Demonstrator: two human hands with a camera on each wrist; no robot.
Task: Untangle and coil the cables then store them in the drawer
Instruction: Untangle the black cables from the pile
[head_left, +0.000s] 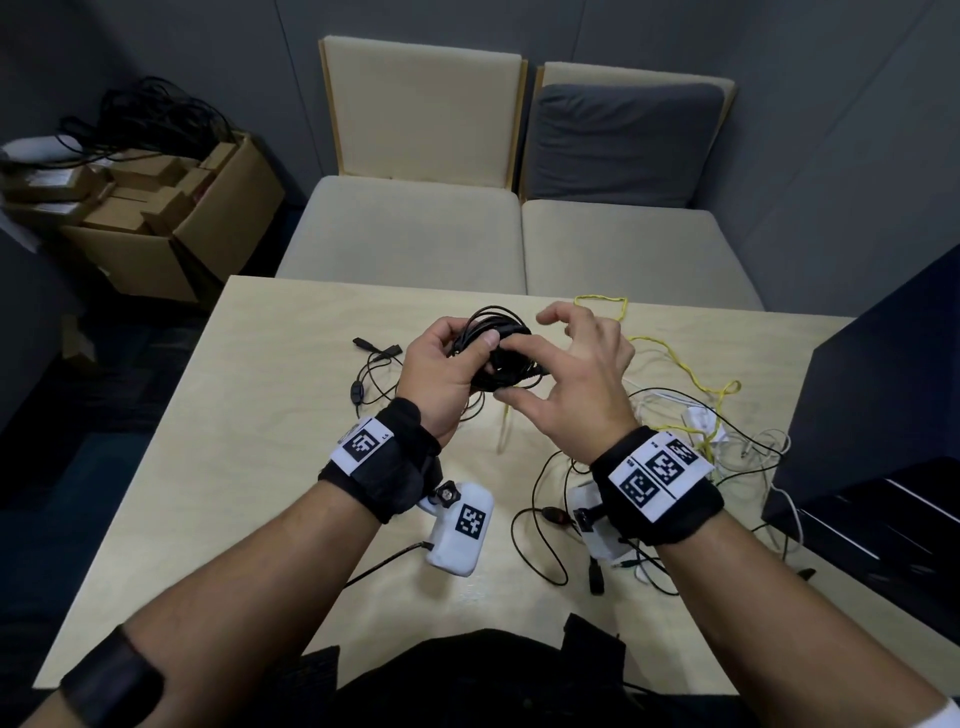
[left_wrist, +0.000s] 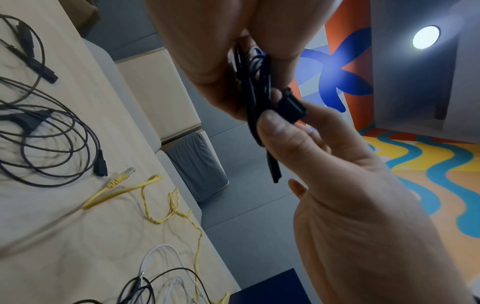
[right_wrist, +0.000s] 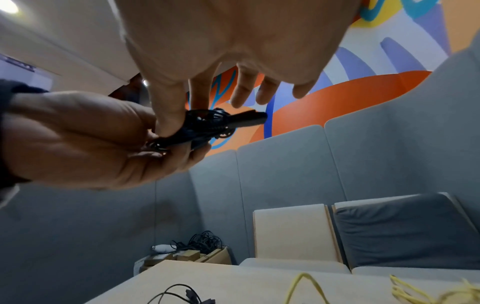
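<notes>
Above the table (head_left: 291, 467), L hand (head_left: 441, 369) has a tight grip on a black coiled cable (head_left: 501, 340), thumb pressed across the loops, bundle held clear of the top. R hand (head_left: 576, 379) pinches the cable's plug end w/ thumb + index; other fingers (head_left: 558, 314) spread loose. On the table: yellow cable (head_left: 685, 364) to the R, tangled w/ white cable (head_left: 748, 447) + thin black ones; another black cable (head_left: 371, 364) lies to the L. Dark drawer unit (head_left: 883, 415) at far R.

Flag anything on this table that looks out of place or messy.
Right of the hands, a kinked yellow network cable lies tangled with thin white cables and black cables on the pale wooden table. Nothing looks damaged.
</notes>
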